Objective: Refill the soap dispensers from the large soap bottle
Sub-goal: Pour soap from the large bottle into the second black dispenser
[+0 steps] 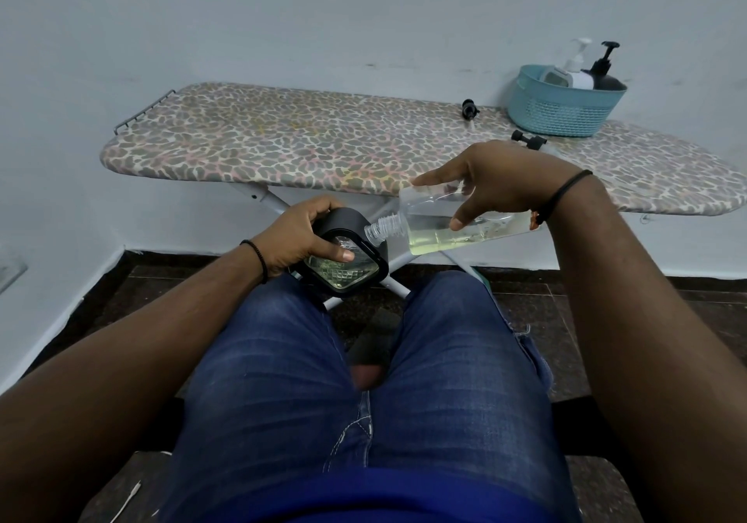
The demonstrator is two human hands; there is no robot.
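Observation:
My right hand (501,183) grips a clear large soap bottle (440,233) holding yellowish liquid, tipped nearly flat with its open threaded neck (382,229) pointing left. The neck sits at the upper edge of a black-framed soap dispenser (347,268) with a clear patterned body. My left hand (301,237) holds that dispenser above my left knee, thumb across its clear face. No stream of liquid is visible at the neck.
An ironing board (283,138) with a spotted cover stands ahead. On its right end a blue basket (562,106) holds a white and a black pump bottle. Two loose black pump heads (470,109) (527,139) lie on the board. My jeans-clad legs fill the foreground.

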